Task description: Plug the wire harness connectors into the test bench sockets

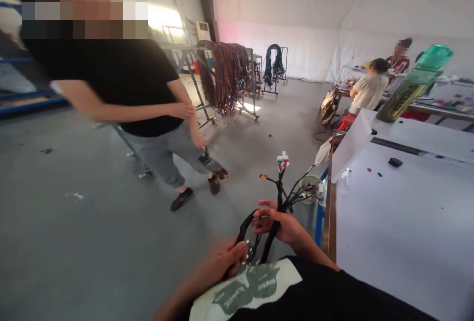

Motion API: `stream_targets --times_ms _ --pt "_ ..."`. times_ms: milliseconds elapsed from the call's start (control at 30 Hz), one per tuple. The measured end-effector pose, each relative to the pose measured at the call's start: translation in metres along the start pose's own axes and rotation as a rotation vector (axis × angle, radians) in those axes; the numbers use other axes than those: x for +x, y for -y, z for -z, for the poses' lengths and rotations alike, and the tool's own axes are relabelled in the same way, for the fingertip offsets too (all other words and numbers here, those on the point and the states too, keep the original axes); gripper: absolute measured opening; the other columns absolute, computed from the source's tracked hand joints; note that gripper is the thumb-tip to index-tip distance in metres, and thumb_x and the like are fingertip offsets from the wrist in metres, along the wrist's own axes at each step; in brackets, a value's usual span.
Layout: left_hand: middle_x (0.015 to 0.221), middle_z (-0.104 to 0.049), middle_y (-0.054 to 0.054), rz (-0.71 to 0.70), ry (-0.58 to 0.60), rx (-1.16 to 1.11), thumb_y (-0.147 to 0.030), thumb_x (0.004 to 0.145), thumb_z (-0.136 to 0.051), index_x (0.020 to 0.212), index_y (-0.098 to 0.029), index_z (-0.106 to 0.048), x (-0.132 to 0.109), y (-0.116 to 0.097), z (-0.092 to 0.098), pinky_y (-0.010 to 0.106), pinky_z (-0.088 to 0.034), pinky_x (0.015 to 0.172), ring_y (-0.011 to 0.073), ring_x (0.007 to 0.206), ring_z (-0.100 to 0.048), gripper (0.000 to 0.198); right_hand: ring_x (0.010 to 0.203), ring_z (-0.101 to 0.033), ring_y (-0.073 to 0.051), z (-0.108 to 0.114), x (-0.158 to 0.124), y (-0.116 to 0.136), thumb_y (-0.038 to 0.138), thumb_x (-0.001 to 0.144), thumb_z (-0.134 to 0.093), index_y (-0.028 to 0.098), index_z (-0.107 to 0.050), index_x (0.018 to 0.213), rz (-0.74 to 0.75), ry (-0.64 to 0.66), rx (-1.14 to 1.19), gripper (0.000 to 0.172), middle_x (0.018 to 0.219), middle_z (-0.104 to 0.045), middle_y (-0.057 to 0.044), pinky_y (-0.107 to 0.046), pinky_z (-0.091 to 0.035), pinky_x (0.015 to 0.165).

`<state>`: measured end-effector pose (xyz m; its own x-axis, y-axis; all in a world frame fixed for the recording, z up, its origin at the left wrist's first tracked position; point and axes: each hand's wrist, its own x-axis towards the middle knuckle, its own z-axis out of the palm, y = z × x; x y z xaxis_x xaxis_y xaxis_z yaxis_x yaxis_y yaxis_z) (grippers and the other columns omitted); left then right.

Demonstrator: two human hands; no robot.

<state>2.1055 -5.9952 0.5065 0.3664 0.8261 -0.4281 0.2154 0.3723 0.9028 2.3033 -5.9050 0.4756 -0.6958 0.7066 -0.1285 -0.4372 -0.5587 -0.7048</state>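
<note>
A black-wrapped wiring harness rises in front of my body, its upper branches fanning out to white, red and yellow connectors. My left hand is closed around a thick bent stretch of it, low and close to my shirt. Higher up and to the right, my right hand curls its fingers about the main trunk where the branches split. Small white connectors hang between the two hands. The lower end of the trunk disappears in front of my shirt.
At right stands a white-topped table with a black cap and a tilted green bottle. A person in a black shirt stands at left. Racks of hanging harnesses stand behind; two people sit at a far bench.
</note>
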Motion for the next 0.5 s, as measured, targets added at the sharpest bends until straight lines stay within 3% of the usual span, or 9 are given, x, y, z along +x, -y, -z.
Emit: stream_targets --times_ms 133,267,400,500 --pt "0.052 -0.039 -0.005 -0.007 0.032 0.109 -0.062 0.080 -0.038 0.071 -0.016 -0.046 0.075 -0.051 0.040 0.022 -0.025 0.050 0.0090 0.050 -0.030 0.048 0.075 -0.065 -0.020 0.029 0.078 0.053 0.035 0.066 -0.072 0.019 -0.047 0.108 -0.048 -0.074 -0.020 0.051 0.079 -0.061 0.000 -0.036 -0.049 0.072" --pt "0.057 -0.038 -0.004 -0.009 0.107 0.096 -0.061 0.078 -0.040 0.071 -0.018 -0.043 0.152 -0.080 0.087 0.022 -0.025 0.051 0.0099 0.053 -0.031 0.045 0.061 -0.060 -0.014 0.058 0.162 0.081 0.029 0.061 -0.075 0.017 -0.050 0.100 0.018 -0.282 -0.036 0.048 0.072 -0.054 0.004 -0.030 -0.049 0.063" --pt "0.060 -0.039 -0.003 -0.049 0.128 0.124 -0.049 0.079 -0.045 0.071 -0.017 -0.045 0.224 -0.099 0.163 0.022 -0.026 0.051 0.0103 0.055 -0.032 0.033 0.063 -0.060 -0.015 0.079 0.260 0.098 0.024 0.055 -0.077 0.019 -0.051 0.096 0.084 -0.474 -0.090 0.049 0.076 -0.051 0.005 -0.029 -0.048 0.062" --pt "0.062 -0.043 -0.001 -0.033 0.113 0.097 -0.043 0.077 -0.049 0.073 -0.016 -0.051 0.266 -0.113 0.233 0.023 -0.028 0.051 0.0114 0.056 -0.036 0.027 0.067 -0.058 -0.013 0.086 0.336 0.113 0.019 0.058 -0.074 0.020 -0.052 0.091 0.146 -0.486 -0.244 0.040 0.080 -0.053 0.003 -0.025 -0.045 0.063"
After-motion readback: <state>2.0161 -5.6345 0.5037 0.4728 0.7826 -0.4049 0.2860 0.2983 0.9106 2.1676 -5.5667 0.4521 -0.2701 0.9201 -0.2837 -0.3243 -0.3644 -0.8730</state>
